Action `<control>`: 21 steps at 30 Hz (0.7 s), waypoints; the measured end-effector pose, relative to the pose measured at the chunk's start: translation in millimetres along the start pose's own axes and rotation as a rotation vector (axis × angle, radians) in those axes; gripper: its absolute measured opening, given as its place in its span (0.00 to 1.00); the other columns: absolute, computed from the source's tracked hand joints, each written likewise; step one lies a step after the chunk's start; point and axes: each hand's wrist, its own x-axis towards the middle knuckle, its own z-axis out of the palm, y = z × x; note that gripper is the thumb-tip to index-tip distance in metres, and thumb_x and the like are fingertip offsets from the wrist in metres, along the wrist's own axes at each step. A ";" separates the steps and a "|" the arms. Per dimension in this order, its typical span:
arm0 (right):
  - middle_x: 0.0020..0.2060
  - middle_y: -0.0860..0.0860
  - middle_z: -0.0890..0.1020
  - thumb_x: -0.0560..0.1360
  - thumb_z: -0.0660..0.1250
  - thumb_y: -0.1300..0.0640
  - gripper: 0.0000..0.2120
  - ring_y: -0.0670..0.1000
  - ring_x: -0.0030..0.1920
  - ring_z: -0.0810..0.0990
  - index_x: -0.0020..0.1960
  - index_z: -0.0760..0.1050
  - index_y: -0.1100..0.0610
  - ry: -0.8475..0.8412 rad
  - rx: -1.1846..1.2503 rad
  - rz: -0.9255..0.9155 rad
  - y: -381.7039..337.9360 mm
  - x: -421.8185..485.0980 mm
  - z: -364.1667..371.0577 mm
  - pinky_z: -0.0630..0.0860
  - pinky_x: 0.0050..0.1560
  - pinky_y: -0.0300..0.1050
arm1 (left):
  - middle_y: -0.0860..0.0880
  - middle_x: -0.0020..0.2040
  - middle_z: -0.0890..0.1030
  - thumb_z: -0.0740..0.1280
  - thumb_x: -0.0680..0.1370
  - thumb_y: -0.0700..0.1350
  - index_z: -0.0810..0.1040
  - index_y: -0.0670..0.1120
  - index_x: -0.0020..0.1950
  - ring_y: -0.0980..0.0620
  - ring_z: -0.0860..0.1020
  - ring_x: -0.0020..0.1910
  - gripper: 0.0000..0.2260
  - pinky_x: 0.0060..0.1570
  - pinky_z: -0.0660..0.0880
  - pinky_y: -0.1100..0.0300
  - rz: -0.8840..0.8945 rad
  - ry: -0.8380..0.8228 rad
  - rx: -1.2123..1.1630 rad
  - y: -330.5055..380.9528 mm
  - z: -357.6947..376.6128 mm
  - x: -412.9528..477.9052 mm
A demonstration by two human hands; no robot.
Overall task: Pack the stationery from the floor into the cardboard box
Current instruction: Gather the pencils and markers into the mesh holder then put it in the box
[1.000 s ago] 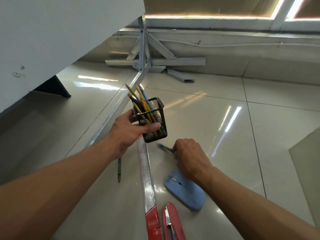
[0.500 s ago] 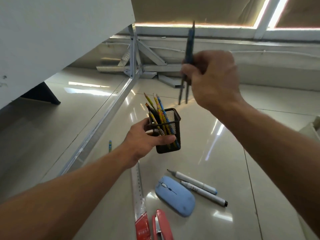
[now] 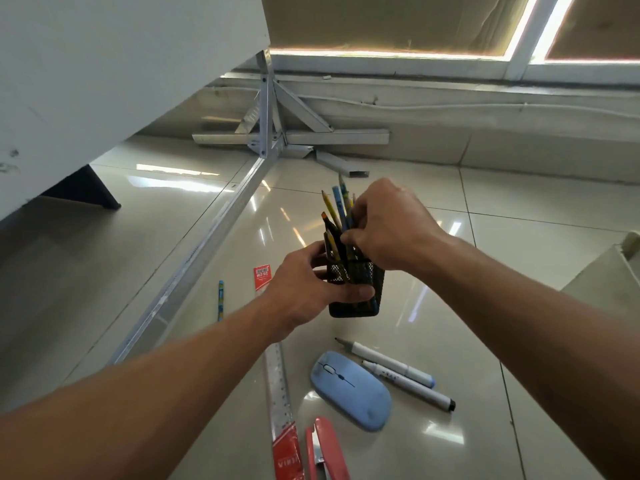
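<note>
Since the frame half a second ago, the right hand [image 3: 388, 226] has been brought down from its raised position to the top of the black mesh pen holder [image 3: 356, 306], and the dark slim tool it carried can no longer be made out separately.

Both forearms are stretched forward and converge over the tiled floor [image 3: 519, 258]. The left hand [image 3: 304, 289] is reached in from the lower left, and the holder is gripped by it from the side, thumb laid across the near face and fingers wrapped behind. The holder is kept clear of the floor and tilted slightly.

The right hand is arched over the rim. Its fingers are curled down among the pencils [image 3: 332, 216] standing in the holder. Whether anything is pinched between them cannot be told, since the fingertips are hidden by the pencils.

On the floor below, a steel ruler [image 3: 278, 382] with red ends is partly covered by the left forearm. Beside it lie a red stapler [image 3: 325, 452], a blue computer mouse [image 3: 349, 389] and two white markers [image 3: 405, 375], close together. A single blue pencil [image 3: 220, 303] is seen left of the ruler. A metal frame rail [image 3: 214, 244] runs diagonally beneath a white panel [image 3: 104, 81]. Part of the cardboard box [image 3: 616, 271] is seen at the right edge.
</note>
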 end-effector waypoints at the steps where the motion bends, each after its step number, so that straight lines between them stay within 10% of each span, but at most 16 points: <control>1: 0.39 0.51 0.84 0.74 0.79 0.57 0.08 0.47 0.37 0.83 0.51 0.86 0.60 -0.001 -0.013 0.005 -0.4 0.4 0.6 0.78 0.32 0.36 | 0.55 0.59 0.86 0.85 0.65 0.43 0.82 0.53 0.63 0.56 0.84 0.58 0.28 0.56 0.80 0.58 -0.002 0.000 0.002 -0.4 -0.1 -0.3; 14: 0.45 0.53 0.87 0.75 0.78 0.58 0.09 0.47 0.39 0.85 0.53 0.85 0.59 0.007 0.065 0.017 0.7 -0.1 9.9 0.83 0.38 0.37 | 0.56 0.60 0.84 0.84 0.67 0.44 0.80 0.52 0.65 0.61 0.82 0.55 0.28 0.45 0.74 0.67 -0.019 -0.020 -0.014 -5.4 -5.9 -2.4; 21: 0.33 0.54 0.88 0.81 0.71 0.54 0.12 0.51 0.30 0.88 0.47 0.85 0.61 -0.100 0.558 -0.144 -33.1 -33.0 3.8 0.84 0.33 0.42 | 0.53 0.54 0.87 0.85 0.63 0.44 0.83 0.48 0.61 0.56 0.86 0.52 0.28 0.56 0.79 0.56 0.003 0.188 -0.067 -8.9 -53.9 2.3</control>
